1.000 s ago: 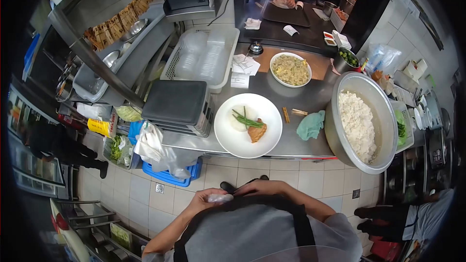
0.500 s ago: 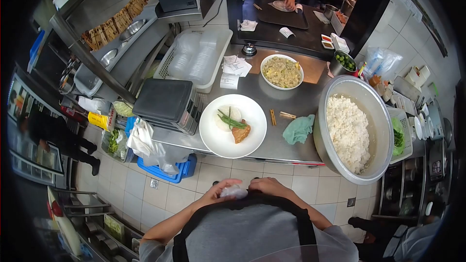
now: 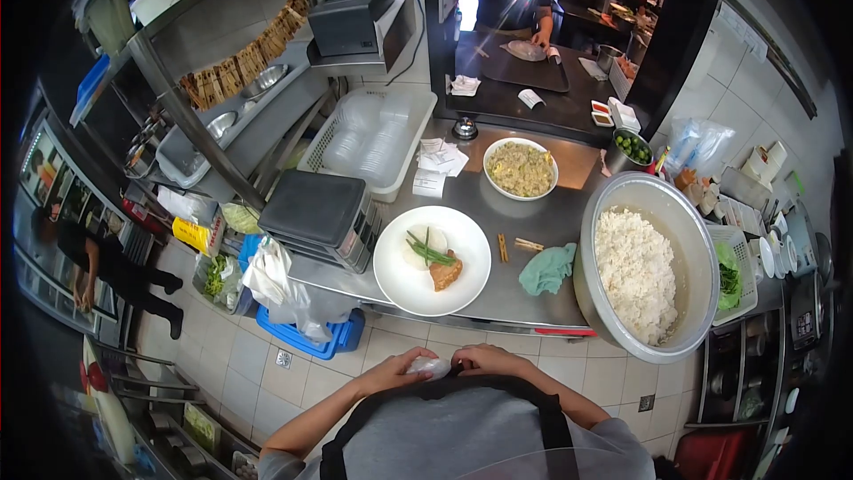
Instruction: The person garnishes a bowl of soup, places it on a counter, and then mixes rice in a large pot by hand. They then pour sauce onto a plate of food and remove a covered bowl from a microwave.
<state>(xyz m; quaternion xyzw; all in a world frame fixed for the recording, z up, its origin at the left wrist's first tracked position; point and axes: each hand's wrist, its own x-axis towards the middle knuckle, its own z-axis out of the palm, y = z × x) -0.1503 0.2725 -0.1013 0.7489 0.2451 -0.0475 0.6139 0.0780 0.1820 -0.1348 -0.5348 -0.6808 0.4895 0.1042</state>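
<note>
My left hand (image 3: 398, 371) is closed around a crumpled piece of clear plastic (image 3: 432, 367) in front of my waist. Close beside it, my right hand (image 3: 487, 358) has its fingers curled down at the black edge of my apron; whatever they hold, if anything, is hidden. Beyond my hands, on the steel counter, stands a white plate (image 3: 400, 292) with a mound of rice (image 3: 418, 253), green beans (image 3: 430, 254) and a browned piece of food (image 3: 445, 273). Behind the plate is a bowl of fried rice (image 3: 521, 169).
To the right, a big metal pot of rice (image 3: 635, 276) overhangs the counter edge. A green cloth (image 3: 547, 270) and clothespins (image 3: 529, 244) lie beside it. Stacked black trays (image 3: 315, 213) stand left. A co-worker (image 3: 505, 0) touches a wrapped item across the pass; another person (image 3: 107, 262) stands far left.
The view has tilted up, so the counter things sit lower and more of the co-worker across the pass shows. My hands have come closer together, the left still holding the plastic.
</note>
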